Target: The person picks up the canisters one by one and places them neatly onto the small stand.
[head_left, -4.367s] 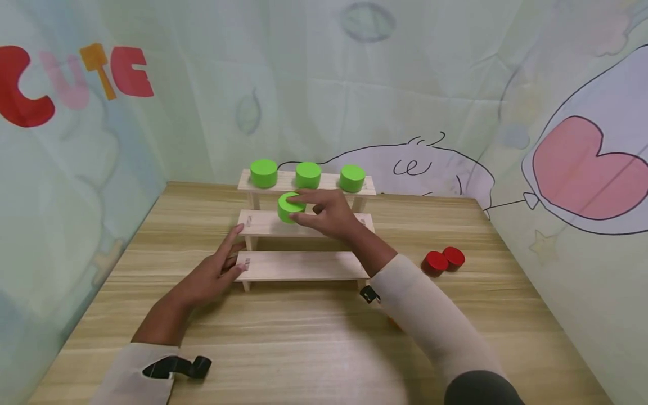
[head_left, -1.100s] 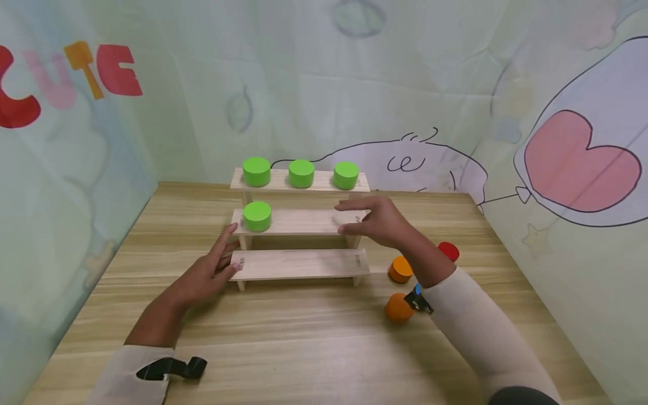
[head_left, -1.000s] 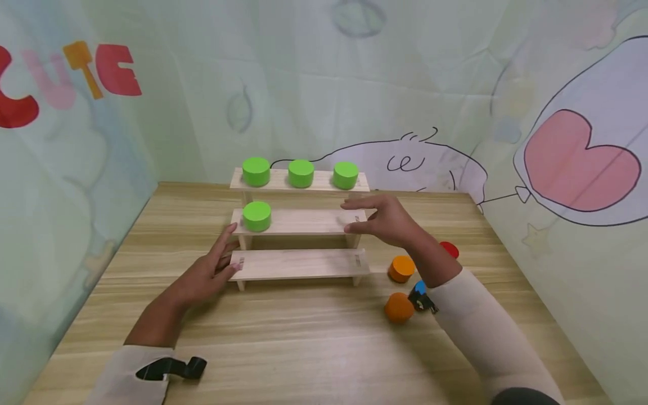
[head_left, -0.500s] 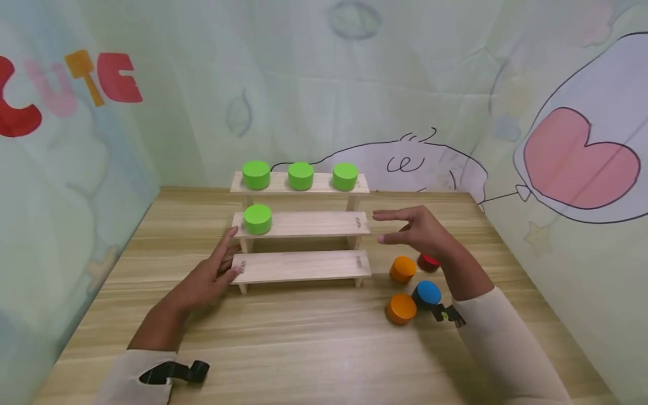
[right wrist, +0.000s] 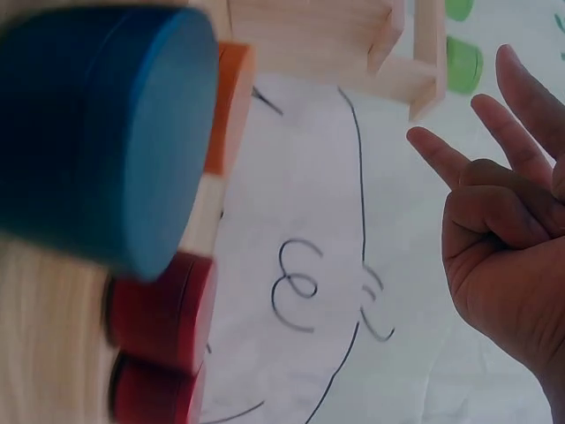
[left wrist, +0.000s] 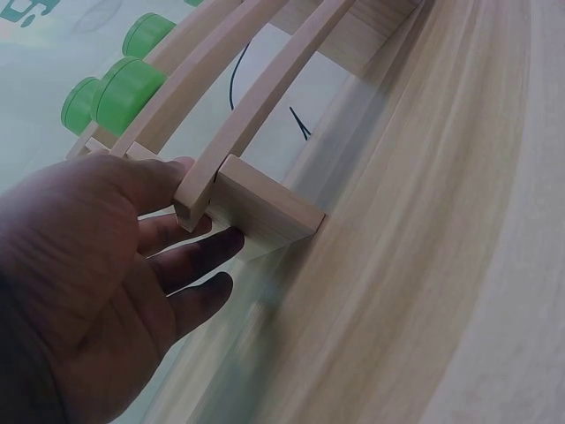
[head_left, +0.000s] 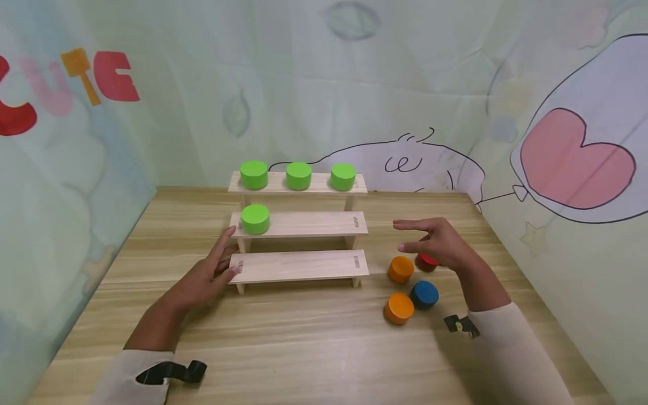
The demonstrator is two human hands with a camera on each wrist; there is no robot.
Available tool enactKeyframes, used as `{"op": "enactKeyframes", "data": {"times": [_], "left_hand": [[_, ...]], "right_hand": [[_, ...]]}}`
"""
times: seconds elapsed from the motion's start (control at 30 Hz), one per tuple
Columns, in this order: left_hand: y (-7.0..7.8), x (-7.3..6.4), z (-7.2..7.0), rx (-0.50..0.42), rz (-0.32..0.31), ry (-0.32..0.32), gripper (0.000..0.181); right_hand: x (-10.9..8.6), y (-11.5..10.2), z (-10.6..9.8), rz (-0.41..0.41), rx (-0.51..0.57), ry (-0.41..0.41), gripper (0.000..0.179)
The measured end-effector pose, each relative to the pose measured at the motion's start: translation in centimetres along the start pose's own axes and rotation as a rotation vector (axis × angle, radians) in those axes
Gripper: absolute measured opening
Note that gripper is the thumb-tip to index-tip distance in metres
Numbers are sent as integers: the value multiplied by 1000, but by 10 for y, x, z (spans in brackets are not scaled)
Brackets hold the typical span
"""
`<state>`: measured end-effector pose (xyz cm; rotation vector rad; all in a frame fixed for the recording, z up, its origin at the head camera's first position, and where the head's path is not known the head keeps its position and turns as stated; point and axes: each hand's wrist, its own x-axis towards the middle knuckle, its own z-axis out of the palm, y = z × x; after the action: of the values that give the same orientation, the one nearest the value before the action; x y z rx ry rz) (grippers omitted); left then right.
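My left hand (head_left: 205,278) rests against the left end of a three-step wooden stand (head_left: 304,267). Its thumb lies at the end of the lowest board, and the other fingers, fairly straight, reach along the side. Three green round blocks (head_left: 298,176) stand on the top board; one green round block (head_left: 255,219) sits at the left of the middle board. Right of the stand, my right hand (head_left: 440,242) hovers with thumb and fingers apart, holding nothing. Below it are two orange round blocks (head_left: 399,308), a blue round block (head_left: 424,295) and, partly hidden, two red round blocks (right wrist: 163,309).
The wood-grain table (head_left: 324,349) carries the stand and the loose blocks. A printed cloth (head_left: 192,124) with cartoon drawings hangs along the back and both sides. Black straps with small clips (head_left: 172,371) show on the sleeves.
Over the last seconds my right hand set the green block on the middle board's left end, let go and moved right and down toward the loose blocks. My left hand stayed at the stand.
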<state>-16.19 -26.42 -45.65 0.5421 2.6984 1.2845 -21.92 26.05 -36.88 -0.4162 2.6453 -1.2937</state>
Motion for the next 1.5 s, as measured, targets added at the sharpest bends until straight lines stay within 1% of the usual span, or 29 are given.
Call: {"op": "enactKeyframes", "data": {"times": [0.1, 0.23, 0.37, 0.47, 0.57, 0.77, 0.9, 1.0, 1.23, 1.5], "left_hand": [[-2, -1, 0, 3, 5, 2, 92], [-3, -1, -1, 0, 10, 1, 93], [-2, -1, -1, -8, 9, 0, 93], [-1, -1, -1, -9, 11, 3, 94], [-1, -1, 1, -9, 11, 4, 94], [-1, 0, 2, -10, 22, 10, 94], [-1, -1, 1, -3, 27, 15, 93], [-2, -2, 1, -3, 33, 17, 92], [-3, -1, 1, -3, 31, 13, 93], [-3, 0, 0, 0, 31, 9, 93]], "right_hand": [[-5, 7, -7, 54, 23, 13, 58], [-11, 18, -16, 103, 38, 27, 62], [-16, 32, -23, 103, 37, 51, 66], [-19, 42, -29, 102, 14, 79, 67], [-22, 51, -35, 131, -7, 106, 67], [-30, 66, -41, 149, 20, 144, 63], [-32, 75, -43, 177, 25, 150, 64], [-32, 82, -45, 178, 41, 150, 64], [-35, 95, -47, 146, 85, 155, 67], [-38, 110, -47, 153, 101, 199, 69]]}}
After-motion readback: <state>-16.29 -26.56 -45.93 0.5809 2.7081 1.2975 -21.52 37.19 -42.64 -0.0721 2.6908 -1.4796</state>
